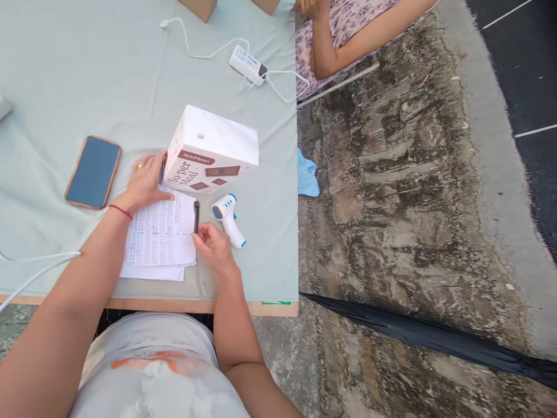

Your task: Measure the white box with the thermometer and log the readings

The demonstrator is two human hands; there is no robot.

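Observation:
A stack of printed sheets [152,232] lies in front of me on the cloth-covered table. My left hand [148,180], wearing a ring and a red wrist string, rests at its upper edge with thumb spread on the paper. Its fingertips reach the left side of a white "Super Meal" box [200,168], beside a dark edge I cannot make out. Between the thumb and fingers of my right hand [214,244] a black pen [197,216] stands pointing away from me, over the sheets' right edge. A white and blue infrared thermometer [228,220] lies just right of that hand.
Left of the sheets lies a smartphone [93,172]. A white device [248,65] with a cable sits farther back, near cardboard boxes [200,7]. Another person's arm [374,35] is at the far right. Blue cloth [307,174] hangs by the table's right edge.

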